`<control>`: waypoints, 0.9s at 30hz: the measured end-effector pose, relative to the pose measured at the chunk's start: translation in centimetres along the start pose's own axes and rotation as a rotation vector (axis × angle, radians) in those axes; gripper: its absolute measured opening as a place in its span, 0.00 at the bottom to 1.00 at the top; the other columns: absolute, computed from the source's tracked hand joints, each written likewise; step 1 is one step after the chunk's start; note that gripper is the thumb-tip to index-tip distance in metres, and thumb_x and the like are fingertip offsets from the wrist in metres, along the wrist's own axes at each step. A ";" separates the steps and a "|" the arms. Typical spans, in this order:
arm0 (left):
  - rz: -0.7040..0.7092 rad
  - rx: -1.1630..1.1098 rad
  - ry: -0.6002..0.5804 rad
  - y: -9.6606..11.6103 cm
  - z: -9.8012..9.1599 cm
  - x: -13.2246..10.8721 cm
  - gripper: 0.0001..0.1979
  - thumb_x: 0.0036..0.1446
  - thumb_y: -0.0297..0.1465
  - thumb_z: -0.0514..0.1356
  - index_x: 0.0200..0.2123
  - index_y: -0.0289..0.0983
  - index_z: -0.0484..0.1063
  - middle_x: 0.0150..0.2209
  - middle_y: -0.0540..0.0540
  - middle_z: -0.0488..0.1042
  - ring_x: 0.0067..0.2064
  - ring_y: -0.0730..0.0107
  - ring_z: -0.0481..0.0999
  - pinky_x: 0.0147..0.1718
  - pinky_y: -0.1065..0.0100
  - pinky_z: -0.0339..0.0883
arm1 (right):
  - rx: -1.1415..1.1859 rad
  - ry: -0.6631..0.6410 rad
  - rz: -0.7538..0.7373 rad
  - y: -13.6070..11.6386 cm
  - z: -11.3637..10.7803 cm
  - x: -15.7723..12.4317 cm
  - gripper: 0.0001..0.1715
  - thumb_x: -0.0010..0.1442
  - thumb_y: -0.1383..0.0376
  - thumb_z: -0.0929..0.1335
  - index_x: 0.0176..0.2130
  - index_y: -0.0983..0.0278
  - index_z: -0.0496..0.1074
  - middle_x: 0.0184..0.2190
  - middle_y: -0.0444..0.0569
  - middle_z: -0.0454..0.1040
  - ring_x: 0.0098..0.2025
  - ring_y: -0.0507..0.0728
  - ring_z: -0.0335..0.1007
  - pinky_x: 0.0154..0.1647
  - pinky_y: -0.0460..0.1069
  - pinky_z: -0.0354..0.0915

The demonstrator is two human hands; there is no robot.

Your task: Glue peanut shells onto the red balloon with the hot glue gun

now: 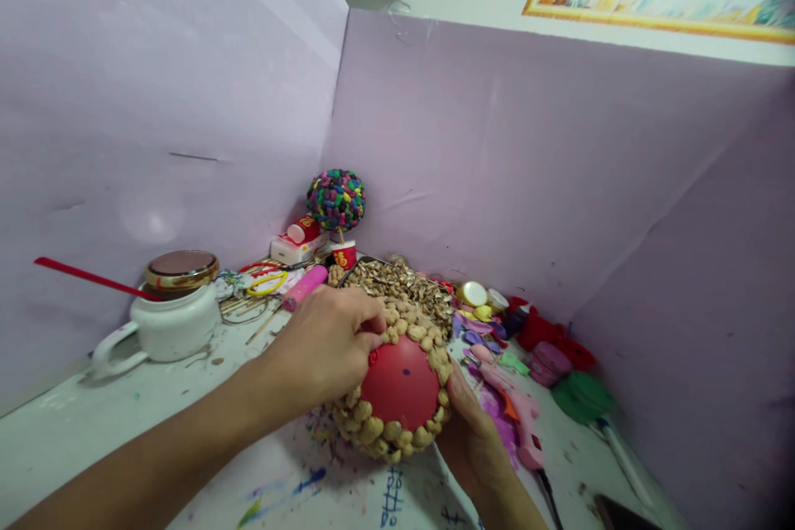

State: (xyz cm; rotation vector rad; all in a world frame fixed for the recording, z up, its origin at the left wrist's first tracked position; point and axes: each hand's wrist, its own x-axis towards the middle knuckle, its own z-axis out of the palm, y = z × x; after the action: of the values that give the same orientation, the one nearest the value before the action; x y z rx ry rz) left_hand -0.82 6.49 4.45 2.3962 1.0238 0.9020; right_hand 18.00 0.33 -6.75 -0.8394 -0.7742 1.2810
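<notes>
Head view: left hand [339, 341] pinched together against the shell-studded red ball [403, 389], right hand [475, 435] clasping its side.

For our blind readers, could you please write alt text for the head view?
The left hand touches tan pieces around a red ball; the right hand holds its side. Behind is a multicoloured ball; a mug stands left.

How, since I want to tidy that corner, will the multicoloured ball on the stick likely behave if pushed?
The multicoloured ball would probably tip, since it sits on a thin stick above a narrower red cup. Its bumpy covering of small pieces would likely feel grippy rather than slippery.
</notes>
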 end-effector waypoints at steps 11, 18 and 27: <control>0.358 -0.075 -0.112 -0.5 -0.3 0.6 0.10 0.50 0.19 0.55 0.25 0.35 0.73 0.30 0.47 0.74 0.33 0.72 0.71 0.34 0.70 0.63 | 0.168 -0.033 0.022 0.1 -0.4 -0.1 0.37 0.50 0.59 0.71 0.57 0.51 0.59 0.53 0.45 0.69 0.55 0.63 0.62 0.52 0.57 0.62; 0.266 -0.187 -0.067 -1.5 -2.6 1.2 0.05 0.49 0.22 0.59 0.27 0.35 0.73 0.30 0.49 0.74 0.35 0.73 0.71 0.36 0.71 0.63 | 0.138 0.001 -0.017 0.6 -1.9 0.1 0.37 0.45 0.57 0.72 0.55 0.53 0.63 0.48 0.48 0.74 0.51 0.66 0.67 0.51 0.61 0.61; 0.272 -0.118 -0.209 -0.7 -2.1 0.5 0.07 0.45 0.18 0.61 0.23 0.35 0.71 0.27 0.53 0.70 0.33 0.76 0.69 0.32 0.74 0.60 | 0.066 0.028 -0.103 0.9 -2.7 0.1 0.38 0.43 0.53 0.71 0.54 0.53 0.65 0.53 0.48 0.69 0.55 0.68 0.62 0.53 0.64 0.58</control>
State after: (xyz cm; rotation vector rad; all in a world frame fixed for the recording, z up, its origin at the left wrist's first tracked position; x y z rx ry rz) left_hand -2.37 7.54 5.77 2.5015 0.5618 0.7547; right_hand 19.94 0.25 -8.90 -0.7537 -0.7396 1.1940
